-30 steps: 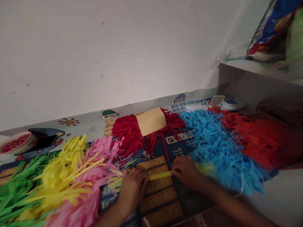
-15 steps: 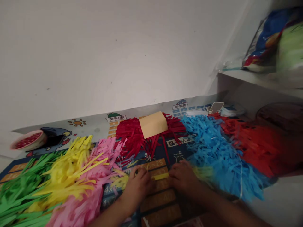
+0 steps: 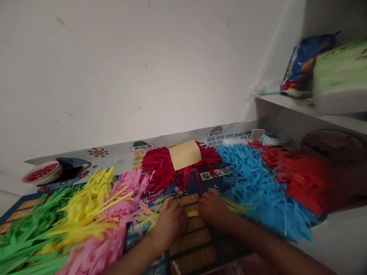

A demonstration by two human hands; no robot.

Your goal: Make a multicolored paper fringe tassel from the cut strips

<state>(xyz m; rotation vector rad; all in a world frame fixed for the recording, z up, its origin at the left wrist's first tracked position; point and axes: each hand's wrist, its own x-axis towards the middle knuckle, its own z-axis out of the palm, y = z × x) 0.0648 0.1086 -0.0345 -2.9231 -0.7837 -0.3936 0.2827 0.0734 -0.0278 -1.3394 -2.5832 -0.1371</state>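
Note:
My left hand (image 3: 171, 218) and my right hand (image 3: 214, 209) are side by side, low over the printed mat, with fingers curled. Between them runs a short yellow band of paper strips (image 3: 193, 214), gripped at both ends. Loose pale yellow ends fan out to the left of my left hand and to the right of my right hand. Just beyond lies a dark red heap of shredded paper (image 3: 157, 168), with a tan paper piece (image 3: 185, 154) on top. My fingertips are partly hidden and slightly blurred.
Green (image 3: 31, 229), yellow (image 3: 86, 206) and pink shredded paper (image 3: 111, 229) lie at left; blue (image 3: 258, 183) and orange-red shreds (image 3: 301, 177) at right. A bowl of red pieces (image 3: 43, 172) stands back left. A white wall (image 3: 143, 76) rises behind; a shelf (image 3: 286, 102) juts out at right.
My hands have drawn slightly closer together, and the yellow stretch between them looks shorter. The head view has shifted a little; the paper heaps lie as before.

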